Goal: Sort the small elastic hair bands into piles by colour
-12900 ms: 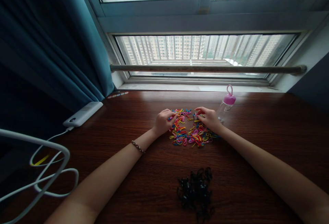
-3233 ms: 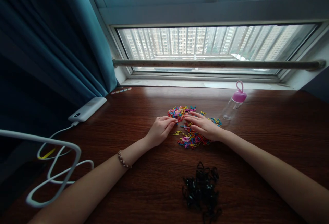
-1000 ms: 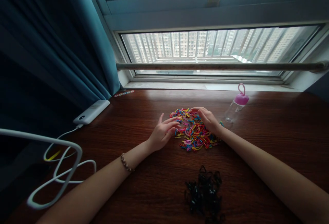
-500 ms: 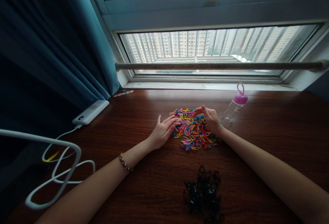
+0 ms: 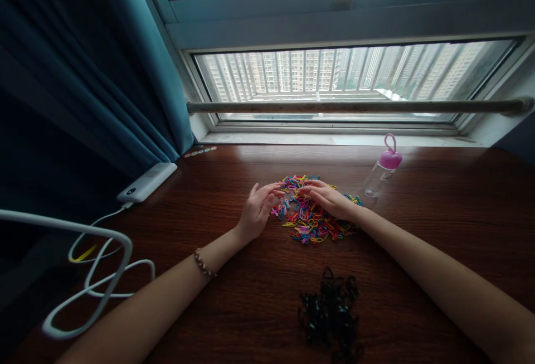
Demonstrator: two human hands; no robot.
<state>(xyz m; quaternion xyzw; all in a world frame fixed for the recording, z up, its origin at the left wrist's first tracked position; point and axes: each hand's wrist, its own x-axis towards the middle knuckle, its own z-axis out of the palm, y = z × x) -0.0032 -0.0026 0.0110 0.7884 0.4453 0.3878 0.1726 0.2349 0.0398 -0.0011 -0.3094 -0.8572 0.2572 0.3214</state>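
Observation:
Many small colourful clip-like pieces (image 5: pixel 313 224) lie in a loose pile on the brown wooden table (image 5: pixel 225 308). At the pile's left edge is my left hand (image 5: pixel 256 210), its fingers stretched toward the pieces and nothing visible in it. My right hand (image 5: pixel 330 199) lies over the upper right part of the pile, palm down with fingers extended, hiding some pieces. Nearer to me sits a separate heap of shiny black pieces (image 5: pixel 332 314). A beaded bracelet (image 5: pixel 204 263) circles my left wrist.
A clear bottle with a pink lid (image 5: pixel 389 159) stands right of the pile. At the left are a white device (image 5: pixel 148 182), looped white cables (image 5: pixel 121 241) and a blue curtain (image 5: pixel 137 74). A metal bar (image 5: pixel 355 107) crosses the window behind the table.
My left hand has drawn back slightly left. My right hand has moved left and flattened over the pile. Some colourful pieces at the left edge have shifted leftward.

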